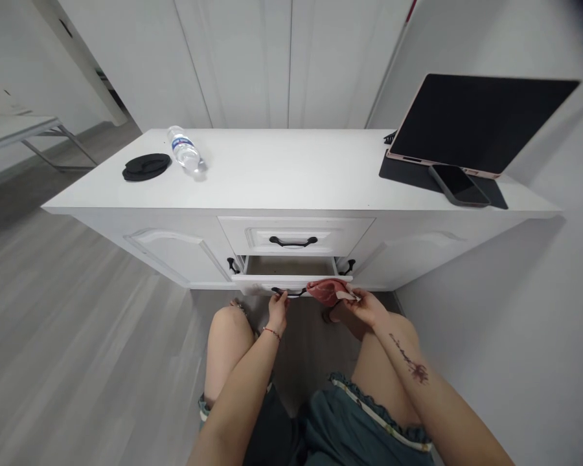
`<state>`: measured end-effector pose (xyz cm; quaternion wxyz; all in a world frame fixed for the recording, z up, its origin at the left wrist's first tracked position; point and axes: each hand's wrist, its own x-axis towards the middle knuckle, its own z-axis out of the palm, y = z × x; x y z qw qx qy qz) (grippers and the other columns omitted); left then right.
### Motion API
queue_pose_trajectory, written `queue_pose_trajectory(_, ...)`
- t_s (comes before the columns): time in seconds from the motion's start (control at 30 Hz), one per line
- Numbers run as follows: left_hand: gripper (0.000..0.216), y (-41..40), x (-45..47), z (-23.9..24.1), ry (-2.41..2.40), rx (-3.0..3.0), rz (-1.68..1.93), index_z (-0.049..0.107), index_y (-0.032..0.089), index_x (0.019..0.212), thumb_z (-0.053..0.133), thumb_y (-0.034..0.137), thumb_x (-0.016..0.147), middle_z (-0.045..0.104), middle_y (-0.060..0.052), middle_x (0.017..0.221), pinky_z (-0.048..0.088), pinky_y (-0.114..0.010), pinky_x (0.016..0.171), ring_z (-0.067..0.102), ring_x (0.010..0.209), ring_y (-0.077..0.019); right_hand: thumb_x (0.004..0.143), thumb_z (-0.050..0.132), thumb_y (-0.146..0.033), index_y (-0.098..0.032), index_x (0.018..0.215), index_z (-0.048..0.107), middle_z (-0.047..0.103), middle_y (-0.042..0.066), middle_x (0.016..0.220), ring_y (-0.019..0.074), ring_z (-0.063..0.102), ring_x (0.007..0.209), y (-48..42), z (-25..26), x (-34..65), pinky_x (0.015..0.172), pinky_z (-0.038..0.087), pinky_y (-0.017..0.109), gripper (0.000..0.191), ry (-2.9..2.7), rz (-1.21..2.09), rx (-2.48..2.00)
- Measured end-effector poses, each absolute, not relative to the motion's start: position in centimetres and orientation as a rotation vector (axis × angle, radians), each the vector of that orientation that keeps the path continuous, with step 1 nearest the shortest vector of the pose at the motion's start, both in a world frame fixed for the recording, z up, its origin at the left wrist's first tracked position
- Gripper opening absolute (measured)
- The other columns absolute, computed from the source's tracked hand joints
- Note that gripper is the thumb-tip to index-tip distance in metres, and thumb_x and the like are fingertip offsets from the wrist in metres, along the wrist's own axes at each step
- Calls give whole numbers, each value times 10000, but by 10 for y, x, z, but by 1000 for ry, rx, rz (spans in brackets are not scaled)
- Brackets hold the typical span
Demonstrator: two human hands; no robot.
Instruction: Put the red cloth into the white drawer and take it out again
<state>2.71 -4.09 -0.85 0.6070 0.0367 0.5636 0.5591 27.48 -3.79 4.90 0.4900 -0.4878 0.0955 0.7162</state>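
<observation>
I crouch before a white cabinet (291,168). Its lower drawer (291,282) is pulled out and its inside shows as bare board. My left hand (277,309) is closed on the drawer's black handle (287,292). My right hand (364,305) pinches a small red pouch (326,290) with a pale tag, held at the drawer's front edge, right of the handle. The upper drawer (294,236) above is closed.
On the cabinet top lie a black round case (146,166) and a water bottle (184,149) on its side at the left, a propped tablet (476,120) and a phone (458,184) at the right. A wall stands close on the right. Grey floor spreads left.
</observation>
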Motion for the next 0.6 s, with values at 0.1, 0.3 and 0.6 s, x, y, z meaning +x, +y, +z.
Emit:
queue_pose_trajectory(0.1,291,-39,28,-9,1323,110,1313,484,179,624,773,160,646,508,76,605,386,-196,592,461,526,-49,828,394,-50,-165,913,567,680,75,816,163,674,732,-41,52,283,581,582,280,224,290,1693,-1166)
queue_pose_trajectory(0.3,251,-37,29,-9,1345,131,1313,507,181,646,755,165,678,527,67,621,407,-203,598,490,530,-53,745,400,-8,-212,840,551,665,18,738,147,658,662,-48,44,296,561,593,287,271,266,1496,-1155)
queue_pose_trajectory(0.6,248,-13,28,-4,1327,122,1289,519,171,663,764,134,668,594,45,635,460,-218,643,552,535,-64,703,456,-28,-208,808,530,651,-16,675,129,636,593,-54,49,284,553,597,281,221,304,1447,-1178)
